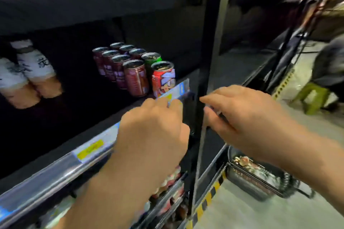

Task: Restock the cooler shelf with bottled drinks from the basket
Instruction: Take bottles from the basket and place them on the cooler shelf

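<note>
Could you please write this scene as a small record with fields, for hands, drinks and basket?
left hand: at the price rail, fingers curled; grip unclear
right hand: at the cooler frame; grip unclear
cans: in rows, right end of the shelf
bottles: left end of the same shelf
basket: on the floor, lower right

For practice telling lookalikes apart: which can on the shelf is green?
The green can, right-hand row, just behind the red cartoon can; the rest look red or maroon.
</note>
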`<state>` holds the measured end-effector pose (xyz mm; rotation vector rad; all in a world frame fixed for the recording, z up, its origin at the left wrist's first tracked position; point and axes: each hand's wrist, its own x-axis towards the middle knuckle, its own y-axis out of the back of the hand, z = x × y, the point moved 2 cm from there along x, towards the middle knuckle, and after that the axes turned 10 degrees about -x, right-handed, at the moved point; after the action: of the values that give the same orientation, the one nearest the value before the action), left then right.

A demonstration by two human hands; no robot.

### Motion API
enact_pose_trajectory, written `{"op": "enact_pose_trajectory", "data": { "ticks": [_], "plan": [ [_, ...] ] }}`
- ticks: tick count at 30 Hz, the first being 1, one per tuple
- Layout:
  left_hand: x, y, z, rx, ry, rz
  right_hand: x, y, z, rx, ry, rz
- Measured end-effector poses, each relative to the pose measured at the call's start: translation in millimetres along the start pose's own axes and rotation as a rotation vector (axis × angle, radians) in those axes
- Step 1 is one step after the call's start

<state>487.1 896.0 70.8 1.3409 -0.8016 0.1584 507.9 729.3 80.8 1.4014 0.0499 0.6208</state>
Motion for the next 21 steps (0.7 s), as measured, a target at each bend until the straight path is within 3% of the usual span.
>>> {"op": "enact_pose_trajectory", "data": {
  "ticks": [8, 12, 21],
  "plan": [
    [63.9, -96.4, 132.2, -0.277, -0.229, -0.271, -95.7, -48.5, 127.5, -0.111, -0.359, -0.288],
    [90.8, -177.8, 194.0, -0.377, -0.322, -0.412, -133.4, -89.2, 197.8, -0.156, -0.498, -0.433],
    [185.7, -385.1, 293.6, -0.4, -0.289, -0.728, -150.8, -241.7, 376.5, -0.121, -0.693, -0.527]
  ]
}}
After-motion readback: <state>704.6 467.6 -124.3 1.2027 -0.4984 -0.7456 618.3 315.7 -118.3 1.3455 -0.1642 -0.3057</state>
